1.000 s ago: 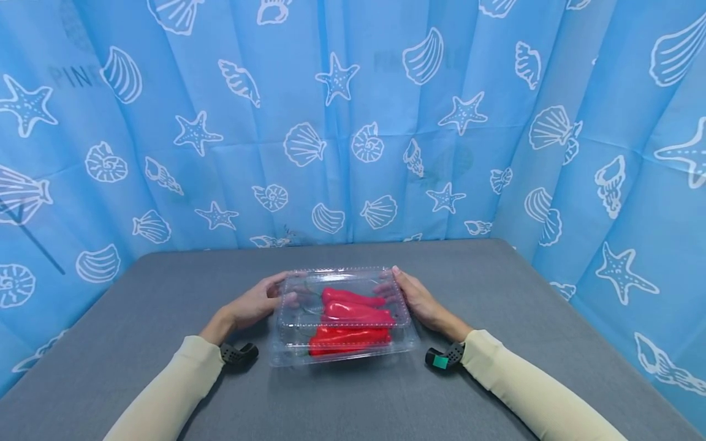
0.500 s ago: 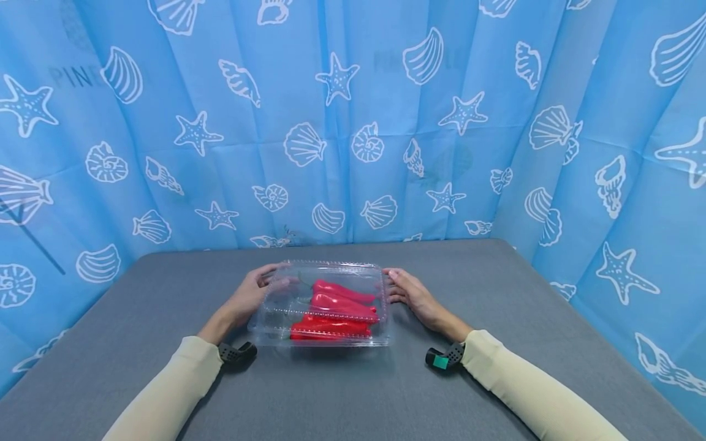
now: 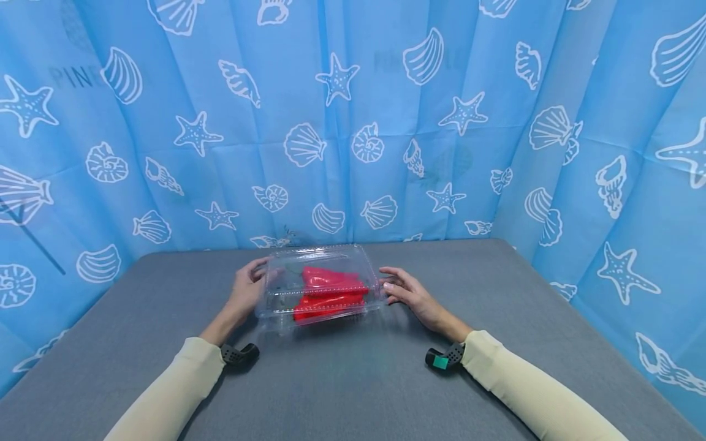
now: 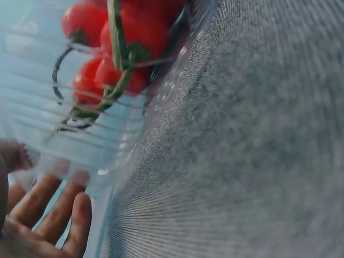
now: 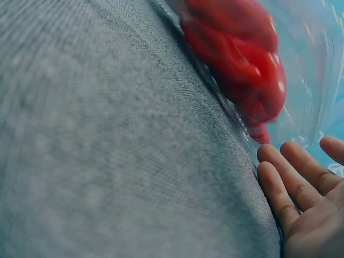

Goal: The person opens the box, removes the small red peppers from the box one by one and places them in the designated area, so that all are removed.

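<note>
A clear plastic clamshell box (image 3: 342,260) with red peppers (image 3: 331,288) inside lies tilted between my hands over the grey table. My left hand (image 3: 246,286) is at its left end, fingers extended; in the left wrist view its fingertips (image 4: 80,180) overlap the clear wall. Green pepper stems (image 4: 117,35) face that side. My right hand (image 3: 409,295) is at the box's right end, its fingers spread and nearly straight. In the right wrist view these fingertips (image 5: 266,153) lie close to the box's edge, below the red pepper tips.
The grey cloth-covered table (image 3: 353,392) reaches back to a blue curtain (image 3: 342,165) with white shells and starfish. Black bands (image 3: 239,354) sit on both wrists, below pale yellow sleeves.
The box has moved left and away, and its front edge has turned. My left hand has shifted slightly left and away with it. The right fingers have come out from behind the box.
</note>
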`<state>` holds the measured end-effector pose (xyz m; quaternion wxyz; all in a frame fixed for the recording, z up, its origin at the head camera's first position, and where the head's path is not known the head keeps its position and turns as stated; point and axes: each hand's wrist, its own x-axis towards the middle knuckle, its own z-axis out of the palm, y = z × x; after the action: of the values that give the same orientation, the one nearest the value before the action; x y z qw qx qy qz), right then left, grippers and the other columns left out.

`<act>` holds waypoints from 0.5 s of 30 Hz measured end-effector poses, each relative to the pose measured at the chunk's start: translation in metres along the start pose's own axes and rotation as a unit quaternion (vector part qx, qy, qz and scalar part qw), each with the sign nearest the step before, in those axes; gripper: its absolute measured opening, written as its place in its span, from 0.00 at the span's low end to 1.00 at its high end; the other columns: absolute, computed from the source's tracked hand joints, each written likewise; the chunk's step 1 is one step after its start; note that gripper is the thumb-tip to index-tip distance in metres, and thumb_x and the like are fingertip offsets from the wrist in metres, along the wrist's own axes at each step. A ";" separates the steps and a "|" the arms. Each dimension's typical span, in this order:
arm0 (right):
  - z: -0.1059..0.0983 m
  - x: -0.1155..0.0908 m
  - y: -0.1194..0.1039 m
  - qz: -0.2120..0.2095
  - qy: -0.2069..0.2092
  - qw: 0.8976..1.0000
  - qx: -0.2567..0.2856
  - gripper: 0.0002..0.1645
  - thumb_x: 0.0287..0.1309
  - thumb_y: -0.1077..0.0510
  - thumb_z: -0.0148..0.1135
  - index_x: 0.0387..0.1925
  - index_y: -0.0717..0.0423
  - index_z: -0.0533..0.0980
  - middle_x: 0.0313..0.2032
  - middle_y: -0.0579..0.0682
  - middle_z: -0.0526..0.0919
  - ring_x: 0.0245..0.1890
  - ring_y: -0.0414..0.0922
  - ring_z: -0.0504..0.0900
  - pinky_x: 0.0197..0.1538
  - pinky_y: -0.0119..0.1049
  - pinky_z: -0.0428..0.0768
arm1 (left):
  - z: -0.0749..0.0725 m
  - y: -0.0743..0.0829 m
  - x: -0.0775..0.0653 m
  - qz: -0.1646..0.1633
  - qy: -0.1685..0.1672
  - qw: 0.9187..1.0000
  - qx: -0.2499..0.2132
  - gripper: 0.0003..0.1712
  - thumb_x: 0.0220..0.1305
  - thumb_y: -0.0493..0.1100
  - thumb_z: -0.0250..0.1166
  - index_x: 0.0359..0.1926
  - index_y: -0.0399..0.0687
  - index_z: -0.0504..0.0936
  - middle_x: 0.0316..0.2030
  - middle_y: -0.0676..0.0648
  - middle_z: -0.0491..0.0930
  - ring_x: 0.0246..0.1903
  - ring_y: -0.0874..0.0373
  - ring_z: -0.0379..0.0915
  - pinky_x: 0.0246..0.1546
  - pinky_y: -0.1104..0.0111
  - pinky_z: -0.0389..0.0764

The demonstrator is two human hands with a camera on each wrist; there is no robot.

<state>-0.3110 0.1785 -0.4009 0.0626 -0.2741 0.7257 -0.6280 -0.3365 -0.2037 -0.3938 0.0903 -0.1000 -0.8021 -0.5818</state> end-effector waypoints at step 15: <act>0.006 -0.003 0.000 -0.027 -0.002 0.999 -0.017 0.50 0.62 0.57 0.68 0.78 0.59 0.52 0.68 0.71 0.66 0.60 0.65 0.74 0.55 0.36 0.79 | 0.008 0.004 -0.003 -0.010 -0.012 1.000 0.006 0.34 0.74 0.44 0.62 0.72 0.32 0.61 0.47 0.29 0.82 0.17 0.62 0.67 0.16 0.71 0.70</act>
<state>-0.3058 0.1752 -0.4028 0.0426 -0.2961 0.7283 -0.6165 -0.3325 -0.1946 -0.3932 0.0754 -0.0987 -0.8076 -0.5764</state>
